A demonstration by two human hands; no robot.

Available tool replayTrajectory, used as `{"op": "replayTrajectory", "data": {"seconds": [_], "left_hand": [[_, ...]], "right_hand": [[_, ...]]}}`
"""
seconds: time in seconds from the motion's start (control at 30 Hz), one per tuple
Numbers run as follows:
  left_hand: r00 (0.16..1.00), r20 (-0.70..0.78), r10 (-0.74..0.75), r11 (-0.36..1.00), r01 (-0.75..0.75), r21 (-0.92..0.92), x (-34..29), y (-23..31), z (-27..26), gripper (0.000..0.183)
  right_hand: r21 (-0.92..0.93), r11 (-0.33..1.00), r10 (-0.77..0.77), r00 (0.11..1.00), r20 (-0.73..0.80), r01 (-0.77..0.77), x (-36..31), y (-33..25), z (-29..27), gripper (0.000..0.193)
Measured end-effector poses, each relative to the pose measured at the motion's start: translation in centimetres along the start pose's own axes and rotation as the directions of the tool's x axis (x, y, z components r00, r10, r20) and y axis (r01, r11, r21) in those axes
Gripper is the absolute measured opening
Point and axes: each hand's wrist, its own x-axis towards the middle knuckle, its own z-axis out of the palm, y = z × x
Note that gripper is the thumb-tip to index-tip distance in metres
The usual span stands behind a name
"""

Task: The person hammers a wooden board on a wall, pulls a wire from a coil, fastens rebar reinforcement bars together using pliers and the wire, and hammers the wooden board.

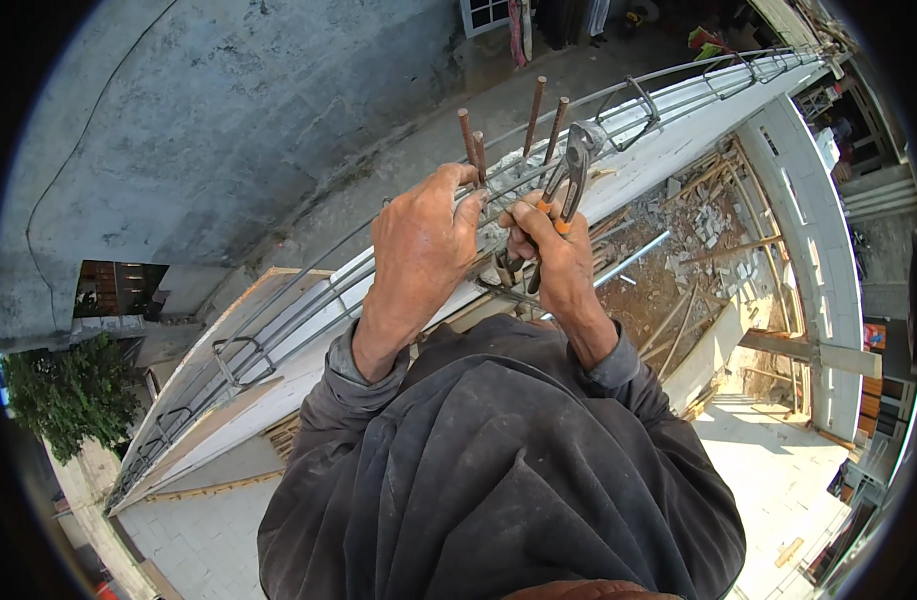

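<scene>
My right hand [559,250] is closed around the pincers [577,165], whose dark metal jaws point up and away and whose grips are orange. My left hand [424,240] is closed, thumb and fingertips pinched together by the foot of a rusty upright rebar [467,132]; whatever they hold is too small or hidden to make out. Several rusty bars stand there, among them a second rebar [535,115] farther right. Long horizontal rebars [324,298] pass under both hands along the top of the wall, with a bent wire stirrup [244,362] around them at left.
The white wall top [679,120] curves across the view. Right of it, far below, lie rubble [714,220] and wooden poles [684,325]. Beyond the wall stands a grey plastered building [249,130]. A pale block wall [819,240] rises at right, and a tree [69,390] at left.
</scene>
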Motion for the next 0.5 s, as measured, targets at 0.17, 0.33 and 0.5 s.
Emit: {"op": "replayTrajectory", "data": {"seconds": [0.17,0.33,0.5], "left_hand": [[0.992,0.097,-0.078,0.996,0.081,-0.026,1.2,0.5,-0.2,0.024],[0.977,0.141,-0.158,0.982,0.170,-0.077,1.9,0.5,-0.3,0.030],[0.981,0.125,-0.150,0.982,0.163,-0.099,1.8,0.2,-0.5,0.027]], "right_hand": [[0.103,0.993,0.068,0.996,-0.065,-0.062,-1.0,0.9,1.1,0.029],[-0.638,0.588,-0.576,0.811,0.102,0.498,-3.0,0.0,-0.1,0.018],[-0.654,0.461,-0.726,0.679,0.111,0.600,-0.5,-1.1,-0.2,0.016]]}}
